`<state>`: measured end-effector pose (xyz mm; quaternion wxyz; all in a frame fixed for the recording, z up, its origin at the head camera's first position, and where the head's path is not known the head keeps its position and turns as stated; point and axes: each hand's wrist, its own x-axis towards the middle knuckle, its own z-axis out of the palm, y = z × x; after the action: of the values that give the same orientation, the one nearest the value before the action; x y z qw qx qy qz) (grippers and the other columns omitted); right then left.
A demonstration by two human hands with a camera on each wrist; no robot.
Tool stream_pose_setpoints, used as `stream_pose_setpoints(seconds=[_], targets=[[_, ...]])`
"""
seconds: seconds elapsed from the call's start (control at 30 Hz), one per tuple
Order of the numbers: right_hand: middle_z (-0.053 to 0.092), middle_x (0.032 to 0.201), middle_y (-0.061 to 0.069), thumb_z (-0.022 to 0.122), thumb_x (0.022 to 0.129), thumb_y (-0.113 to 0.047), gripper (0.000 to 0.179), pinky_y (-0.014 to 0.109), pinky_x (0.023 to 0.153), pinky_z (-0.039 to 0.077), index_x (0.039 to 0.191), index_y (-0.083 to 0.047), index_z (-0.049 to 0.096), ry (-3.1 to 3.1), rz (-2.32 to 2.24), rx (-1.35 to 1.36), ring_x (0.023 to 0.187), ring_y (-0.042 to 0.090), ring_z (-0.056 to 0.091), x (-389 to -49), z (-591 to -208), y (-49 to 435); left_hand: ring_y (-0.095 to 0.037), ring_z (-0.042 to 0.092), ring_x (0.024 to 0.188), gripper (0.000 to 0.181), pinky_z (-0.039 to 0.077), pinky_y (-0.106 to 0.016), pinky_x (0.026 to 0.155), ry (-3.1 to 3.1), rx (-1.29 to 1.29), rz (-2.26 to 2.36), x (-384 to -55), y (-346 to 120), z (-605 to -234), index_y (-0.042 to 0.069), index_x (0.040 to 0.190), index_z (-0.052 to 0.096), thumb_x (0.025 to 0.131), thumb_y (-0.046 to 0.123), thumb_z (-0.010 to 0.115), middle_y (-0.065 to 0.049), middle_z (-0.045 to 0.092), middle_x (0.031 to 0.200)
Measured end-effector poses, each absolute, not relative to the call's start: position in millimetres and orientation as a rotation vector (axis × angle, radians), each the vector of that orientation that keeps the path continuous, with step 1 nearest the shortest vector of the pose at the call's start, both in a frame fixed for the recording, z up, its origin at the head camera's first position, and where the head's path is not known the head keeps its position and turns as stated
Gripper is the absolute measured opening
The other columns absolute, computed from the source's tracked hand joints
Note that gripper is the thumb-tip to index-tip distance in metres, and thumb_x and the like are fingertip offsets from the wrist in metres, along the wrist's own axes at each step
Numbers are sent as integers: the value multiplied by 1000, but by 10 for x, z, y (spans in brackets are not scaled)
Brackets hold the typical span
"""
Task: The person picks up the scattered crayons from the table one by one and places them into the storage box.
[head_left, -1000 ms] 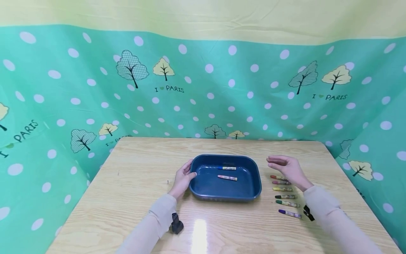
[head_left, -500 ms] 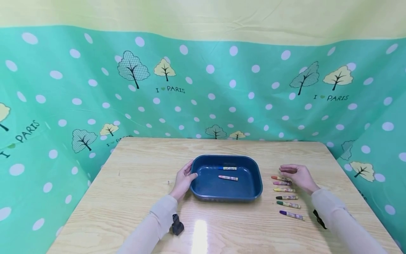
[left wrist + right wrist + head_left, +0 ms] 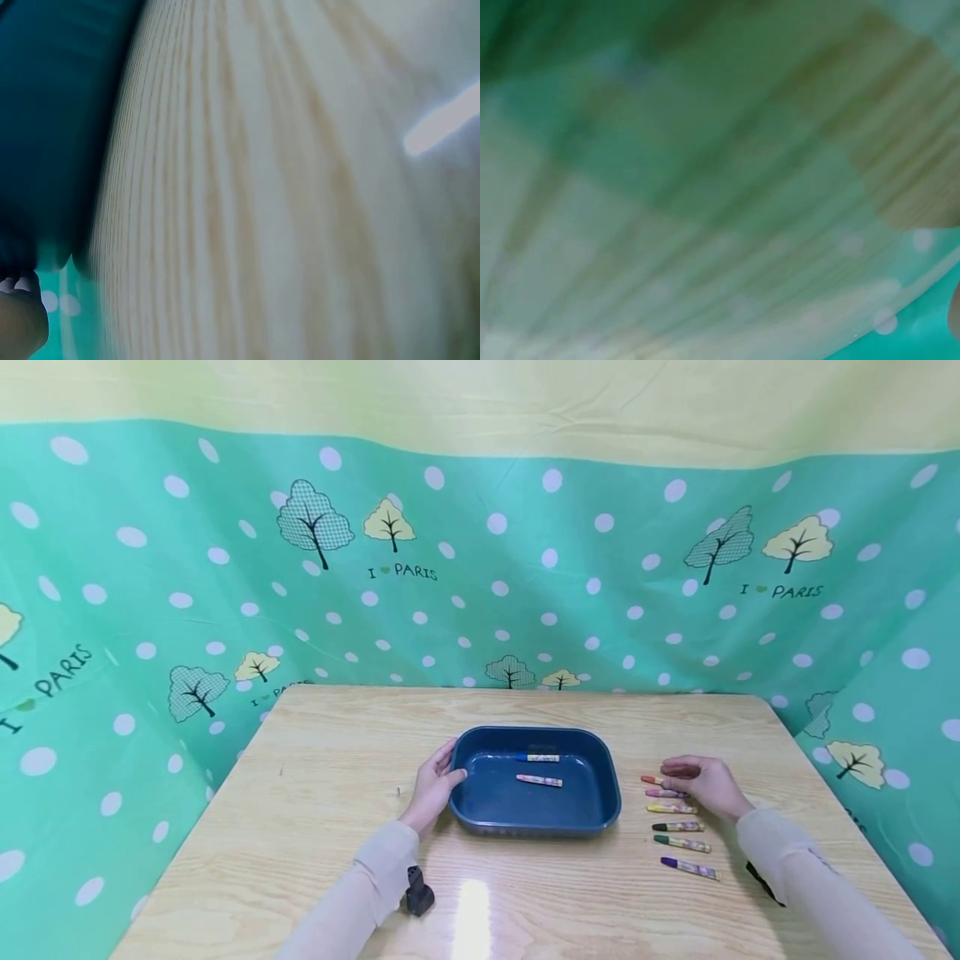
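Six out, two in, and a reach to the right

Just now the right hand (image 3: 708, 783) went away from the side of the blue tray (image 3: 510, 814) and came down by the back of the crayon row. So it is busy with the row now, not the tray. Its thumb and fingers are bent close together over the back part of the orange crayon (image 3: 651, 779). I can't tell if they pinch it yet; the close look from that wrist is too blurry.

The left hand (image 3: 431, 789) holds the tray by its left side, thumb over the rim and fingers outside. The tray has stayed put in the middle of the table (image 3: 337, 752). Inside lie a blue crayon (image 3: 537, 758), by the tray's far edge, and a pink crayon (image 3: 540, 781) just in front of it.

Over toward the table's right edge, going from the orange one to the front edge, lie a dark pink crayon (image 3: 663, 793), a yellow crayon (image 3: 671, 809), a black crayon (image 3: 678, 827), a green crayon (image 3: 682, 844) and a purple crayon (image 3: 690, 868).
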<state>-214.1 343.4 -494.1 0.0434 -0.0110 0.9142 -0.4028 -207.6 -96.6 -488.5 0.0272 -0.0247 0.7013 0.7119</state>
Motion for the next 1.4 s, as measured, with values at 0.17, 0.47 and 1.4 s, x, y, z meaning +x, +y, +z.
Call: stream_pose_setpoints(seconds=[0.17, 0.47, 1.4], targets=[[67, 107, 13, 67, 81, -15, 28, 37, 83, 53, 107, -5, 67, 2891, -1124, -94, 100, 27, 61, -2134, -4981, 3416, -34, 35, 131, 60, 33, -41, 108, 2192, -74, 2204, -2076, -956, -4886, 3, 139, 37, 81, -6, 53, -22, 37, 141], [70, 94, 12, 67, 79, -5, 17, 19, 66, 52, 96, -3, 71, 2991, -1064, -176, 81, 13, 63, -2125, -4981, 3371, -34, 33, 132, 60, 34, -40, 107, 2180, -47, 2194, -2078, -977, -4924, 4, 140, 35, 83, -5, 51, -22, 35, 143], [68, 104, 14, 66, 83, -23, 30, 20, 71, 56, 107, -4, 68, 2936, -1413, -280, 89, 20, 67, -2259, -4144, 2574, -34, 34, 132, 61, 33, -41, 109, 2175, -88, 2206, -2080, -952, -4894, 4, 139, 37, 81, -6, 53, -21, 35, 143]])
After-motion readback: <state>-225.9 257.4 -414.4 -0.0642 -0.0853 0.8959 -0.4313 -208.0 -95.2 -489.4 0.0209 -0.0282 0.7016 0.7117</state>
